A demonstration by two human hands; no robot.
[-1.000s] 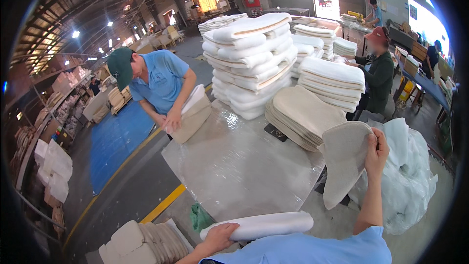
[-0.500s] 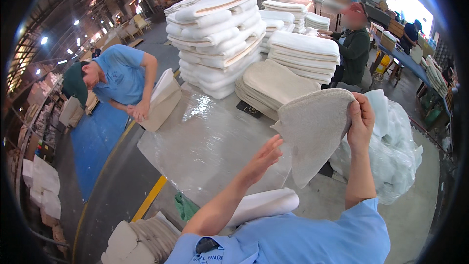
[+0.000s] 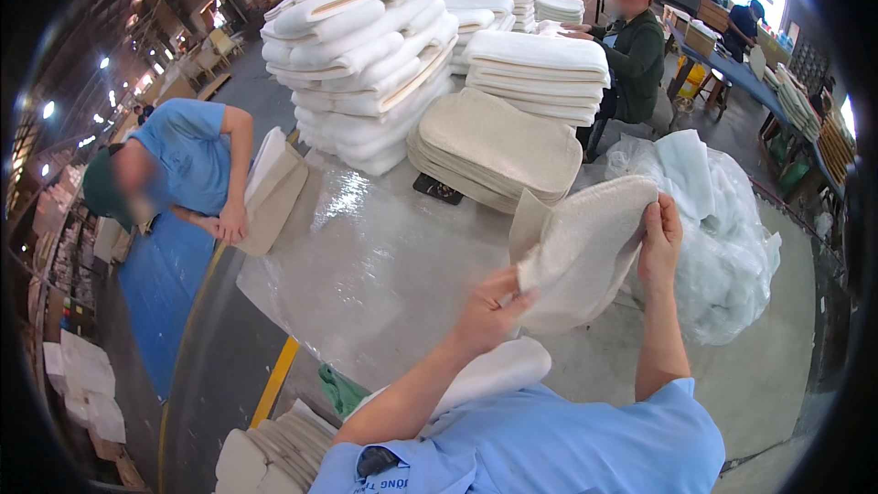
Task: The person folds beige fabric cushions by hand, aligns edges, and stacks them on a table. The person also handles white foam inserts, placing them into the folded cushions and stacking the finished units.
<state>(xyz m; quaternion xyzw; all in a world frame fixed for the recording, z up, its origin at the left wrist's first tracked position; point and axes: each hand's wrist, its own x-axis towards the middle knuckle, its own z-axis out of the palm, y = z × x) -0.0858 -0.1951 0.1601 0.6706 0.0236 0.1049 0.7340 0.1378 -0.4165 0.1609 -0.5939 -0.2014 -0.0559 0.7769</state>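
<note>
A beige fabric piece with rounded corners hangs in the air in front of me, bent and partly doubled over. My right hand is closed on its right edge, thumb on the near face. At the opposite edge my left hand pinches the fabric; those fingers are slightly blurred. Beyond it, a stack of similar beige pieces lies on the plastic-covered table. Close to my body, below the held piece, rests a white rolled or folded pad.
Tall white folded pads and a lower white stack stand at the back. Clear plastic wrapping bulges at right. A co-worker at left handles a beige piece. More beige pieces and a green cloth are near my left side.
My left hand has come to the fabric's left edge and closed on it. The fabric has opened into a broader, rounder shape. My right hand has lowered slightly, and the view has shifted.
</note>
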